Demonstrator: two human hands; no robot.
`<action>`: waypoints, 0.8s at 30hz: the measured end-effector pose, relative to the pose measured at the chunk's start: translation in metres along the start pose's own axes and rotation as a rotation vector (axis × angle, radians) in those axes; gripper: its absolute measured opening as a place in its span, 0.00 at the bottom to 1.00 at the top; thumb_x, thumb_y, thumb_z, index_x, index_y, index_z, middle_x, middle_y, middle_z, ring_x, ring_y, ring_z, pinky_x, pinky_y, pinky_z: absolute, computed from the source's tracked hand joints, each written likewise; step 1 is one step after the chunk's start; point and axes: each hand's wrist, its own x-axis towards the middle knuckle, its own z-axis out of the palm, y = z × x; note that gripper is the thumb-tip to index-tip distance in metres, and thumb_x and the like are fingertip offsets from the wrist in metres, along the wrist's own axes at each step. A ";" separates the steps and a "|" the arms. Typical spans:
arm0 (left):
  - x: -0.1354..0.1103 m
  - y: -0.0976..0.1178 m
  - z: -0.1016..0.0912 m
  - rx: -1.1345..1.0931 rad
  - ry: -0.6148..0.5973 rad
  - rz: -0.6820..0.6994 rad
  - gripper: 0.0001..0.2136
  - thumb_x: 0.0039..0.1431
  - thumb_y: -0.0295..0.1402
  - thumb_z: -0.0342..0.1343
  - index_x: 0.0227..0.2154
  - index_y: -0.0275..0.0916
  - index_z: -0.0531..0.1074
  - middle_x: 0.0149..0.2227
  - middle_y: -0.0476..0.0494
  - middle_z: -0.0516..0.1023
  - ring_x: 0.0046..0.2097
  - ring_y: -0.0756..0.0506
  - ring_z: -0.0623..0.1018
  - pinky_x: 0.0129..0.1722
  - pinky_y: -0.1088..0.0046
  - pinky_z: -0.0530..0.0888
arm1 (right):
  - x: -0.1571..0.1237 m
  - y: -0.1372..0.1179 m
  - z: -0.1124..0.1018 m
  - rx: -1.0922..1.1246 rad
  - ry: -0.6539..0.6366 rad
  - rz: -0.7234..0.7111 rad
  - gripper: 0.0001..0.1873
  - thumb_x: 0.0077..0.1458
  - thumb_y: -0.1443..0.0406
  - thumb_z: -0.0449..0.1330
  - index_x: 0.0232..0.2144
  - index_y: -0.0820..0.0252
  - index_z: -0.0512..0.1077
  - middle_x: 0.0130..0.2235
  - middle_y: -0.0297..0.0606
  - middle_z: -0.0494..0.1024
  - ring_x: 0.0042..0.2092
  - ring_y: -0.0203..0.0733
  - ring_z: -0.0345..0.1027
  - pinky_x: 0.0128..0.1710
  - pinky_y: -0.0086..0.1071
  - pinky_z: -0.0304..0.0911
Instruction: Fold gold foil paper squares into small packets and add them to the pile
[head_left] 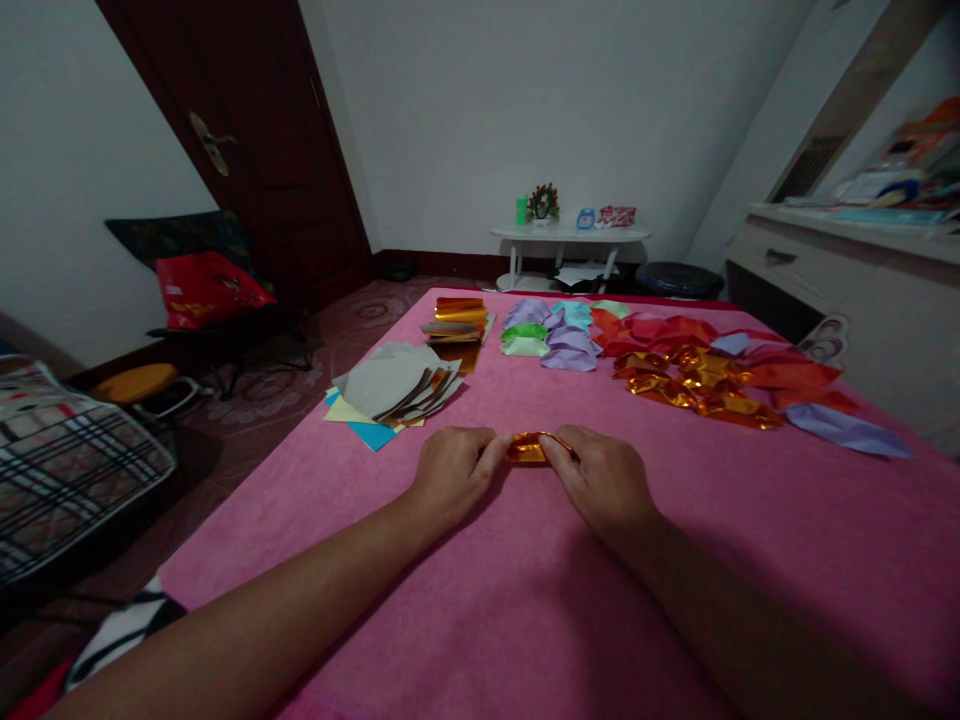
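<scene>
Both of my hands rest on a pink cloth-covered table (525,600) and pinch a small folded piece of gold foil paper (527,447) between them. My left hand (450,472) grips its left end with closed fingers. My right hand (600,475) grips its right end, fingers curled over it. The foil piece lies low on the cloth, partly hidden by my fingertips.
A stack of flat paper sheets (390,390) and a pile of gold foil sheets (457,320) lie at the left rear. Folded purple and green pieces (551,335) and red and gold pieces (697,375) lie at the right rear. Chairs (210,290) stand left.
</scene>
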 end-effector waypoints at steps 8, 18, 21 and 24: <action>-0.003 0.005 0.004 0.134 0.025 0.010 0.21 0.65 0.42 0.42 0.24 0.38 0.74 0.26 0.41 0.78 0.27 0.47 0.72 0.27 0.72 0.53 | -0.003 -0.010 0.000 -0.177 -0.049 -0.003 0.19 0.64 0.62 0.46 0.29 0.59 0.73 0.30 0.41 0.80 0.29 0.42 0.72 0.26 0.33 0.47; -0.004 0.006 0.007 -0.096 -0.010 -0.014 0.22 0.66 0.41 0.39 0.21 0.37 0.70 0.21 0.48 0.71 0.24 0.50 0.68 0.26 0.74 0.56 | -0.008 -0.010 0.004 -0.166 0.017 -0.140 0.21 0.64 0.64 0.42 0.27 0.59 0.72 0.26 0.39 0.78 0.26 0.39 0.70 0.25 0.33 0.45; -0.004 0.008 0.007 -0.130 -0.008 0.004 0.22 0.65 0.41 0.40 0.20 0.37 0.68 0.20 0.49 0.68 0.23 0.50 0.65 0.26 0.74 0.56 | -0.006 -0.009 0.004 -0.202 0.005 -0.034 0.22 0.64 0.64 0.43 0.26 0.58 0.72 0.25 0.39 0.79 0.25 0.40 0.70 0.24 0.34 0.43; -0.004 0.009 0.008 -0.247 0.003 -0.023 0.22 0.65 0.42 0.40 0.18 0.37 0.65 0.19 0.50 0.64 0.23 0.51 0.63 0.25 0.75 0.56 | -0.005 -0.009 0.004 -0.202 0.005 0.013 0.23 0.64 0.64 0.43 0.24 0.57 0.72 0.24 0.39 0.79 0.24 0.39 0.70 0.24 0.34 0.43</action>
